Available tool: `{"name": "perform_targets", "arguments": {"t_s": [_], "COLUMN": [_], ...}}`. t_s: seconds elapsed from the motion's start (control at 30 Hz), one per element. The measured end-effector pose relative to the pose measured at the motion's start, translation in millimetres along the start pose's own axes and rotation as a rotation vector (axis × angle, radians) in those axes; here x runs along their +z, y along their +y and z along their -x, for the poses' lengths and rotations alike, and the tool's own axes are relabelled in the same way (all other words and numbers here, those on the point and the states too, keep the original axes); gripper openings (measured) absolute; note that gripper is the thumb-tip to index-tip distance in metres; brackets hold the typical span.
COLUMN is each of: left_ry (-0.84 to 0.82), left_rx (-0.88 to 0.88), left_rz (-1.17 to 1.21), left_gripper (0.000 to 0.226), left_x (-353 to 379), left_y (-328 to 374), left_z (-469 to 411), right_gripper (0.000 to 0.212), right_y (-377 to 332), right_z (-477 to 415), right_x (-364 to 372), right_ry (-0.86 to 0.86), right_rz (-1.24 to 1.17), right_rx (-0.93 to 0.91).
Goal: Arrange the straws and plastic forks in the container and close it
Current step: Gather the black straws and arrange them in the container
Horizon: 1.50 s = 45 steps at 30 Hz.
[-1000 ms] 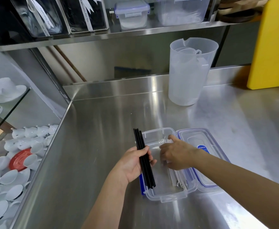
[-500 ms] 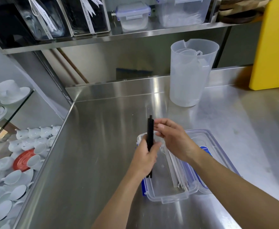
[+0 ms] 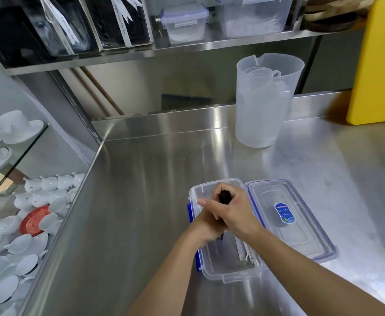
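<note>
Both hands wrapped round a bundle of black straws, right over the open container.

Two bare forearms reaching in from the near edge, converging above the clear container (image 3: 230,267) on the steel counter (image 3: 141,201). Left hand (image 3: 206,221) underneath, mostly covered, fingers curled on the black straws (image 3: 224,197), one fingertip poking out leftward. Right hand (image 3: 237,213) clasped over the top, fingers closed round the same bundle, straw ends peeking up between thumb and knuckles. Bundle held steeply, lower end dipping inside the container. White-wrapped forks (image 3: 247,253) lying along the container's right wall. Lid (image 3: 301,224) flat, touching the right side. Farther back, a translucent pitcher (image 3: 264,101); yellow board (image 3: 378,65) at far right.
</note>
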<state>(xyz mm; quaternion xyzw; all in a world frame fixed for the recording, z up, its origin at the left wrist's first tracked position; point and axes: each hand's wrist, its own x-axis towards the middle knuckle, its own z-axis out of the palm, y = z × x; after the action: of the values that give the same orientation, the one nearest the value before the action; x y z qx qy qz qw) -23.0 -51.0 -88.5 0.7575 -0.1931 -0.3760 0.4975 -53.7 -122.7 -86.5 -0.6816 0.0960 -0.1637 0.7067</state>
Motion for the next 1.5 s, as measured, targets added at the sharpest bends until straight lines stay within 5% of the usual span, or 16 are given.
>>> {"name": "perform_targets", "arguments": {"t_s": [0.17,0.27,0.37,0.6,0.7,1.17,1.33,1.5], "left_ry": [0.085,0.031,-0.056,0.45,0.536,0.367,0.243,-0.001], "left_rx": [0.143,0.135,0.027,0.22,0.241,0.167,0.421,0.399], "left_rz": [-0.311,-0.327,-0.156,-0.064,-0.117,-0.417,-1.049,-1.313], "left_gripper": [0.034,0.009,0.045,0.021,0.024,0.016,0.032,0.041], "left_x": [8,-1,-26,-73,-71,-57,-57,-52], "left_y": [3,-1,0,6,-3,-26,-35,-33], "left_z": [0,4,5,14,13,5,0,-4], "right_gripper": [0.05,0.046,0.046,0.028,0.011,0.019,0.025,0.027], "right_y": [2,5,9,18,26,30,34,32], "right_z": [1,-1,-10,-21,-19,-12,-14,-14], "right_x": [-1,-2,-4,9,13,0,4,-4], "right_ry": [0.048,0.08,0.143,0.057,-0.012,-0.275,-0.292,-0.311], "right_rz": [-0.024,-0.041,-0.12,-0.14,-0.003,0.485,0.449,0.399], "right_rx": [0.059,0.104,0.194,0.693,0.784,0.851,0.843,0.826]}}
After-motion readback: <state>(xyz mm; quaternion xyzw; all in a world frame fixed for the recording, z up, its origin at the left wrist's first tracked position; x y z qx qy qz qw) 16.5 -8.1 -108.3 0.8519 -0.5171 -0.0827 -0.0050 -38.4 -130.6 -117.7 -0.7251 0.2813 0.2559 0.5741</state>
